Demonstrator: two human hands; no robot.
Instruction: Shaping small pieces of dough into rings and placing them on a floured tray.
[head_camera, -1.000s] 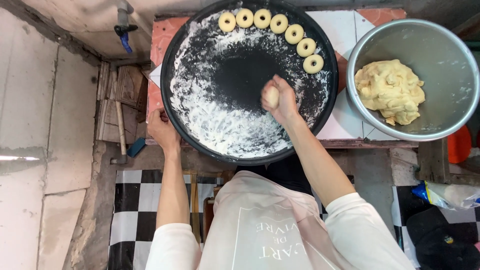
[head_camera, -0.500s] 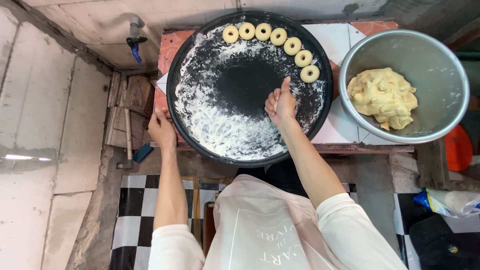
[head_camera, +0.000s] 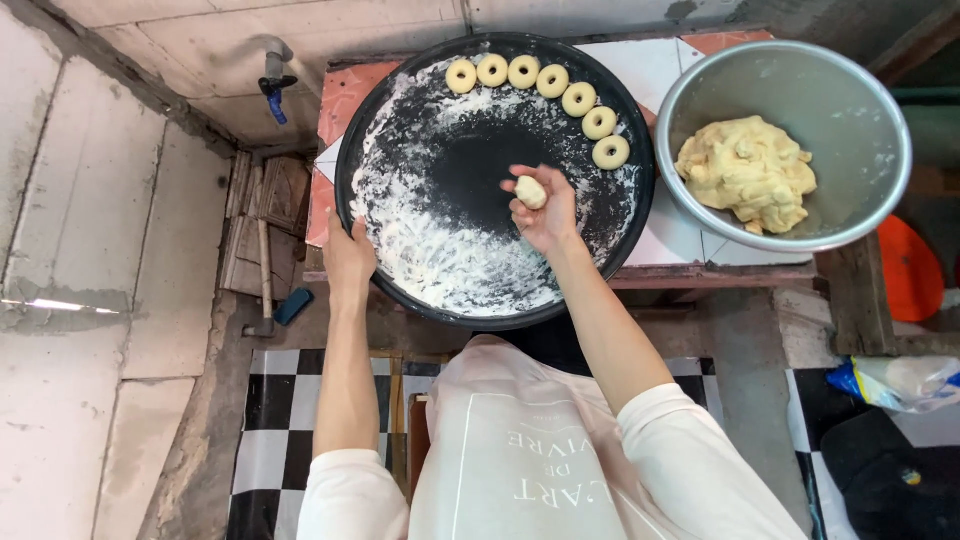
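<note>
A large round black tray (head_camera: 400, 120), dusted with white flour, lies on the small table. Several ring-shaped dough pieces (head_camera: 565, 85) sit in an arc along its far right rim. My right hand (head_camera: 545, 215) is over the middle of the tray, palm up, holding a small ball of dough (head_camera: 531, 191) in its fingers. My left hand (head_camera: 348, 255) grips the tray's near left rim. A metal bowl (head_camera: 700, 80) with a pale yellow mass of dough (head_camera: 748, 170) stands to the right of the tray.
The table (head_camera: 335, 100) has a tiled top and stands against a concrete wall with a tap (head_camera: 274, 80). An orange object (head_camera: 908, 270) and a plastic bag (head_camera: 900, 382) lie at the right. Checked floor tiles (head_camera: 265, 420) show below.
My right hand was pressed flat on the floured tray half a second ago; now it is turned up with the dough ball in it. The left hand stays on the rim.
</note>
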